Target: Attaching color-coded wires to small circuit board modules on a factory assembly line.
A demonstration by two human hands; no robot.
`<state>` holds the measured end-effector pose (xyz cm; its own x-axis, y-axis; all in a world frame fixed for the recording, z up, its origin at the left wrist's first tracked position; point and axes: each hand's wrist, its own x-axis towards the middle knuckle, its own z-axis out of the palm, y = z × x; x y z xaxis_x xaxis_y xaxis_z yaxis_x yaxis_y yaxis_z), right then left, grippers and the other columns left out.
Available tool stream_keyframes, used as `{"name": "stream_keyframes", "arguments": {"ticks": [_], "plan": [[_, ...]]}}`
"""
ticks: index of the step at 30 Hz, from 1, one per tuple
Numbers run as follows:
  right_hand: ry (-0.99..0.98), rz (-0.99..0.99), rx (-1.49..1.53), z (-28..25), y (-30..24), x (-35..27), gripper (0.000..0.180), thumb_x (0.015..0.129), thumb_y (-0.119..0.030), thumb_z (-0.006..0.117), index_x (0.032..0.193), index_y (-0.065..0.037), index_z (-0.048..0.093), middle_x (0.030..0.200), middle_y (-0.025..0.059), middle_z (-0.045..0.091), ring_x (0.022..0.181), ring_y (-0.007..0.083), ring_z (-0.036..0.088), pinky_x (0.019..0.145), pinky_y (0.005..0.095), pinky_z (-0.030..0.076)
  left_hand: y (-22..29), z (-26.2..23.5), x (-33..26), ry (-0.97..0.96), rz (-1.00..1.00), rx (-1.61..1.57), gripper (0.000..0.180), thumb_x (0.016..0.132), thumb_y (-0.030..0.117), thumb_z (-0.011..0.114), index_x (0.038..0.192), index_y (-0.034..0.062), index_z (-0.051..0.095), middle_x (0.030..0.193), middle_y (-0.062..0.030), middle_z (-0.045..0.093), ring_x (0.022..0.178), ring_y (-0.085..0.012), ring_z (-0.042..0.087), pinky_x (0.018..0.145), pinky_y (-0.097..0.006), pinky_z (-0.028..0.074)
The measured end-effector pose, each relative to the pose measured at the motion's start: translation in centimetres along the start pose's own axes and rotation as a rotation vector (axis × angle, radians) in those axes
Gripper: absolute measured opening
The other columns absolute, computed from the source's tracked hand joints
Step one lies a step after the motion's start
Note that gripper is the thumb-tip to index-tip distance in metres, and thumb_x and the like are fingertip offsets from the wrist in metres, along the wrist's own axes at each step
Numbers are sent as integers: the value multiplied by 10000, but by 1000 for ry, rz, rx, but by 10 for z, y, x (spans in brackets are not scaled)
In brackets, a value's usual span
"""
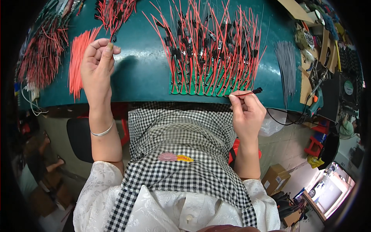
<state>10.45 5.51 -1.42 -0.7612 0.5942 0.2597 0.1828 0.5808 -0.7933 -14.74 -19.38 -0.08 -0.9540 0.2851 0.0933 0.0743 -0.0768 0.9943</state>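
My left hand (99, 63) is raised at the left, thumb and fingers pinched at the lower end of a bundle of red and black wire leads (116, 14). A small black connector (113, 38) shows just above the thumb tip; how many leads the fingers grip is hidden. Near the table's front edge, my right hand (247, 112) pinches a red-and-black wire lead (247, 94) whose black connector points right. Just beyond that hand lies a panel of green circuit boards (184, 92), with many red and black leads standing up from it, black connectors among them.
Red wires (79, 63) lie left of my left hand, beside a larger heap of red and dark wires (40, 58). Grey wires (285, 69) lie on the green tabletop (143, 77) at right. Beyond them are a green-handled tool (317, 101) with a black cord and cardboard pieces.
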Motion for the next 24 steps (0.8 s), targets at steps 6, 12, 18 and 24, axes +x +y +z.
{"name": "stream_keyframes", "arguments": {"ticks": [6, 12, 18, 24], "plan": [[-12, -30, -95, 2, -8, 3, 163, 841, 20, 732, 781, 15, 581, 741, 116, 634, 587, 257, 603, 539, 337, 483, 4, 13, -6, 101, -25, 0, 171, 1000, 76, 622, 1132, -32, 614, 911, -98, 716, 542, -11, 414, 467, -177, 332], [-132, -147, -292, 3, -21, 15, 149, 828, -7, 732, 793, -10, 587, 737, 121, 618, 636, 312, 613, 578, 386, 496, 10, 23, -29, -72, -121, -99, 119, 1040, 143, 576, 1057, 37, 628, 786, -86, 670, 448, -16, 368, 400, -182, 269], [-26, 28, -169, 8, -22, 9, 186, 845, -37, 782, 828, -12, 599, 715, 90, 622, 571, 172, 617, 564, 304, 510, 24, 39, -50, -219, -94, -221, 125, 1017, 76, 583, 1113, -1, 602, 852, -129, 707, 515, -73, 529, 447, -199, 407], [-149, 120, 300, -6, -48, 1, 168, 813, 28, 788, 909, 9, 652, 797, 52, 612, 679, 96, 550, 605, 212, 457, 58, 61, -81, -593, -361, -289, 128, 985, 25, 581, 1096, 7, 642, 891, -83, 733, 670, -75, 651, 546, -221, 536]]}}
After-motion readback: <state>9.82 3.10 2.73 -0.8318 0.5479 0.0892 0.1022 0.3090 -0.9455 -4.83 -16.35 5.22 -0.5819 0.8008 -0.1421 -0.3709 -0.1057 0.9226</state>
